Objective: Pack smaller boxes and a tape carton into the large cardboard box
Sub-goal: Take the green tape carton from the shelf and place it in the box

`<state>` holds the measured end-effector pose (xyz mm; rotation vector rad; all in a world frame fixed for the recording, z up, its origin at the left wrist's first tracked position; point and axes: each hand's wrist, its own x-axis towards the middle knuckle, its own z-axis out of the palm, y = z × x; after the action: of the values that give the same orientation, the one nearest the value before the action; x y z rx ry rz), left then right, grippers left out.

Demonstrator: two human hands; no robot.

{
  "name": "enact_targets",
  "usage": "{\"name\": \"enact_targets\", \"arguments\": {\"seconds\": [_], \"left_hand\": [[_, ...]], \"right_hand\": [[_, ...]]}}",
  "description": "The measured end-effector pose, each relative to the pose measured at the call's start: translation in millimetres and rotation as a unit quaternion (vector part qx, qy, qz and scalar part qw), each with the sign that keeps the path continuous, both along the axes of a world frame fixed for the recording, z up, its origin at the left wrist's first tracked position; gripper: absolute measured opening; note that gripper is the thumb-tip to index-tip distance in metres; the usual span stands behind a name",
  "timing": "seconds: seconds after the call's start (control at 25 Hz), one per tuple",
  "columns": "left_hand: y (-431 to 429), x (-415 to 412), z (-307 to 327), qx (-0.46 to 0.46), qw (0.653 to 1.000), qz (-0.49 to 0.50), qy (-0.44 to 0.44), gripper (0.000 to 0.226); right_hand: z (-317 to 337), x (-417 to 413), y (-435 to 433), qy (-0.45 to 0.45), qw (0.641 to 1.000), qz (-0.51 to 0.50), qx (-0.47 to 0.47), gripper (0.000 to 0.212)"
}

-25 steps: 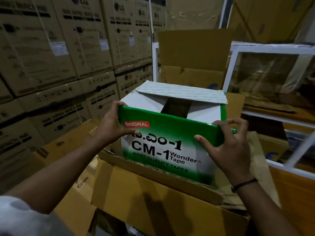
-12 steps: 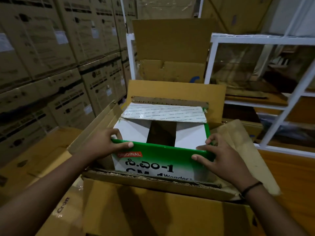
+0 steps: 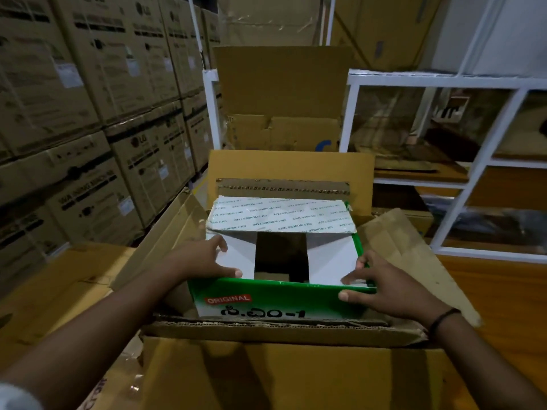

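The green and white tape carton (image 3: 275, 303) sits low inside the large cardboard box (image 3: 281, 374), only its top strip showing above the near wall. Its white top flaps stand open, with a dark gap between them. My left hand (image 3: 198, 261) lies on the left white flap, fingers and thumb stretched out. My right hand (image 3: 387, 288) pinches the carton's near right corner, thumb on the green front, fingers on the right flap. The smaller boxes are not visible.
The large box's back flap (image 3: 290, 167) and right flap (image 3: 414, 247) stand up around the carton. Stacked brown cartons (image 3: 88, 113) wall off the left. A white metal rack (image 3: 473, 173) is on the right, another open cardboard box (image 3: 281, 93) behind.
The tape carton has gone down from above the rim deep into the large box. My left hand has shifted from gripping the near edge to lying on the left flap.
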<state>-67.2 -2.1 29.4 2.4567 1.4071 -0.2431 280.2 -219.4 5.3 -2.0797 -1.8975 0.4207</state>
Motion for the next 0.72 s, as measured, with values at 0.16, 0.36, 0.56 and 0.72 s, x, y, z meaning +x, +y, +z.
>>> {"name": "enact_targets", "arguments": {"seconds": [0.16, 0.36, 0.56, 0.72], "left_hand": [[7, 29, 2, 0.155, 0.977, -0.053, 0.134, 0.099], [15, 62, -3, 0.162, 0.978, -0.073, 0.107, 0.075], [20, 61, -2, 0.229, 0.971, -0.067, -0.03, 0.061], [34, 56, 14, 0.309, 0.939, -0.082, -0.124, 0.077]], "right_hand": [[32, -8, 17, -0.142, 0.99, -0.002, -0.022, 0.07], [48, -33, 64, -0.187, 0.982, 0.034, -0.004, 0.052], [37, -37, 105, -0.19, 0.982, 0.016, -0.006, 0.056], [41, -41, 131, -0.181, 0.98, -0.037, 0.075, 0.061]]}}
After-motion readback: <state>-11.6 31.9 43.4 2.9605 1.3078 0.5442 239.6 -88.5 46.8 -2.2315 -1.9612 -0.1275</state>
